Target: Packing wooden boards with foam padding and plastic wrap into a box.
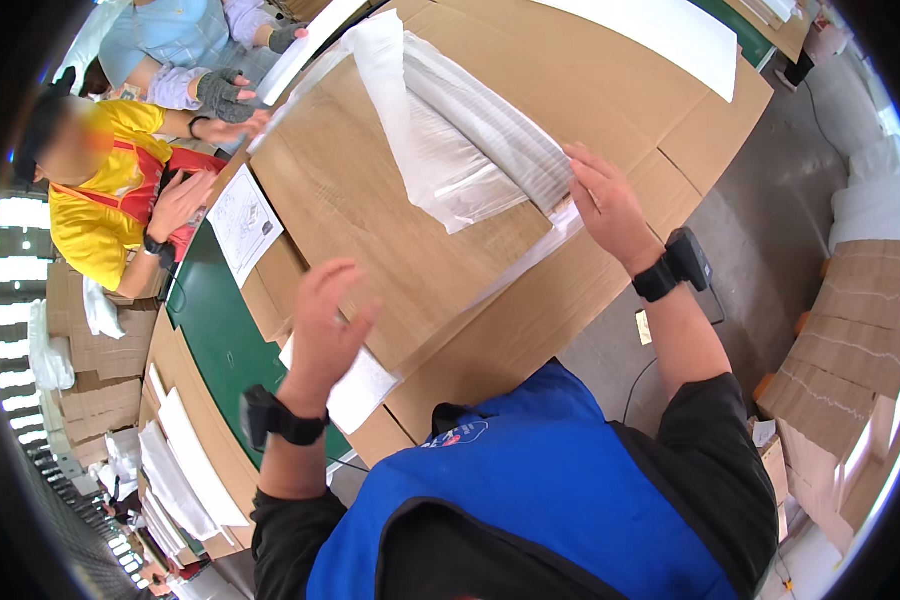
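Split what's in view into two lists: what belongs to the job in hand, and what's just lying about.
Apparently in the job:
- wood-grain panel
- white wrapping sheet, at the right hand
- cardboard under the panel
- left hand, over the panel's near side

Apparently just lying about:
- stacked cardboard at right
- white panels at left

Panel on cardboard; paper at left

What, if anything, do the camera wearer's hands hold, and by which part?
Left hand: nothing visible. Right hand: at the edge of the white wrap; whether it grips cannot be told.
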`<state>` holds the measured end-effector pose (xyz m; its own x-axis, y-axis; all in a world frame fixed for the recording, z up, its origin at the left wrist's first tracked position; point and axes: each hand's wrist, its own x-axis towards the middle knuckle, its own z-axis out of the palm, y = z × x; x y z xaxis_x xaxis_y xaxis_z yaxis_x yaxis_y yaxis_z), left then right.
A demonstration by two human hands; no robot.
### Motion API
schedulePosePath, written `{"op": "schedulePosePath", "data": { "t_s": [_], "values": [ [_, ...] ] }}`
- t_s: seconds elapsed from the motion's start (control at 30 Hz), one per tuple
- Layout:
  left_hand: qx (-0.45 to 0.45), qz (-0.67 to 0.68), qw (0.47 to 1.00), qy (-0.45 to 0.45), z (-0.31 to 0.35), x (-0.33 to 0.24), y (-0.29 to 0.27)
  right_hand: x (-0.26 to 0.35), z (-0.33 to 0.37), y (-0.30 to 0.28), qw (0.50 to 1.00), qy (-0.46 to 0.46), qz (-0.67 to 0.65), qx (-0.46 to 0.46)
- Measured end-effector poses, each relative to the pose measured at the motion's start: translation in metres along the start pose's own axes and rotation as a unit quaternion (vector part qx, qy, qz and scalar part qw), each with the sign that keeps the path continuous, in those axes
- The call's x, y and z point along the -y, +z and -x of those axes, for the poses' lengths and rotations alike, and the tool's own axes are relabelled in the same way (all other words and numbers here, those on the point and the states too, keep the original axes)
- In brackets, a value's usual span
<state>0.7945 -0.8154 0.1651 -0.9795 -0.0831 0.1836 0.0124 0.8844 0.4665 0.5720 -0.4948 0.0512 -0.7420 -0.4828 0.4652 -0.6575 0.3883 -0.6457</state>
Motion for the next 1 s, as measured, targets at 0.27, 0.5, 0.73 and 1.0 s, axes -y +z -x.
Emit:
{"op": "schedulePosePath", "data": {
  "t_s": [0.27,0.5,0.73,1.0],
  "values": [
    [0.005,-0.079,0.992,-0.099,0.092,0.004,0.039,0.017,-0.081,0.055,0.975,-0.093,0.162,0.119],
    [0.022,-0.121,0.983,-0.136,0.095,0.012,0.056,0.042,-0.065,0.097,0.950,-0.146,0.176,0.213],
    [-0.033,-0.020,0.993,-0.109,0.101,0.031,0.059,0.059,-0.056,0.113,0.948,-0.126,0.202,0.210],
    [-0.054,-0.031,0.997,0.034,0.036,0.008,0.043,0.052,-0.042,0.027,0.983,-0.083,0.000,0.164]
  ]
}}
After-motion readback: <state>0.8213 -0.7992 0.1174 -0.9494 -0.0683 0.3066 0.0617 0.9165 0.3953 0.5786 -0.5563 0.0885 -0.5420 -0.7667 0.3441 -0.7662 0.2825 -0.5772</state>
